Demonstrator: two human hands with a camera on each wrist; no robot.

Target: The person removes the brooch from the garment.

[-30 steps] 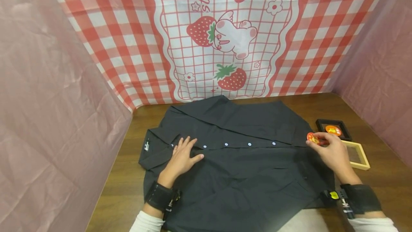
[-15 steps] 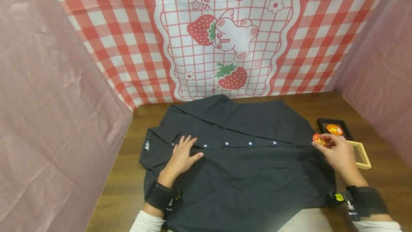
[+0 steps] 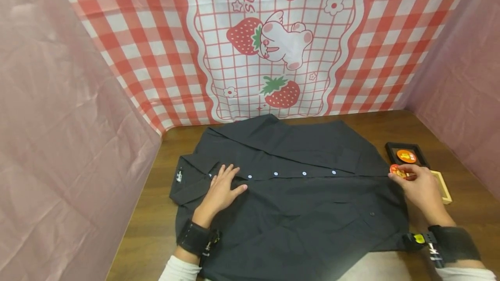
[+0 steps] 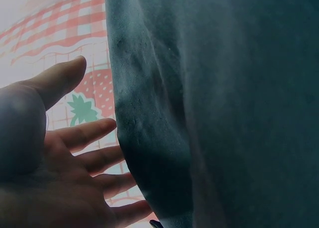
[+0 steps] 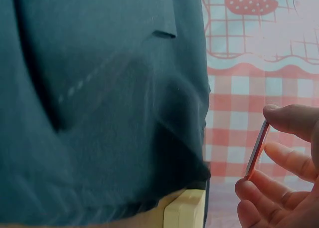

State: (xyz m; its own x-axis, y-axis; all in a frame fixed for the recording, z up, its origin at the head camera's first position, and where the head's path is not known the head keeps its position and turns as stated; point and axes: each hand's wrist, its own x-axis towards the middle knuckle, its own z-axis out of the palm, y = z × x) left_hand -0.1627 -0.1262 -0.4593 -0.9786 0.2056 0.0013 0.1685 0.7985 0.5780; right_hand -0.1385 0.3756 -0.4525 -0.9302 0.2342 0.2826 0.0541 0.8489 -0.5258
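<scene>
A dark button-up shirt (image 3: 289,211) lies spread on the wooden table, collar to the left, its row of pale buttons running across. My left hand (image 3: 222,189) rests on it beside the collar, fingers spread and straight. At the shirt's right edge, my right hand (image 3: 423,187) pinches a round red badge (image 3: 396,170) with a yellow picture on it. Seen edge-on in the right wrist view, the badge (image 5: 256,151) is a thin disc between thumb and fingers. In the left wrist view, the straight fingers of my left hand (image 4: 75,158) appear beside dark cloth.
Right of the shirt is a black square frame (image 3: 389,152) with an orange round badge (image 3: 406,156) inside. In front of it, a pale yellow frame (image 3: 445,191) is partly covered by my right hand. A checked strawberry cloth (image 3: 250,73) hangs behind; pink drapes flank both sides.
My right hand has moved rightward with the red badge, from over the shirt's right side to its edge by the frames. My left hand has stayed in place.
</scene>
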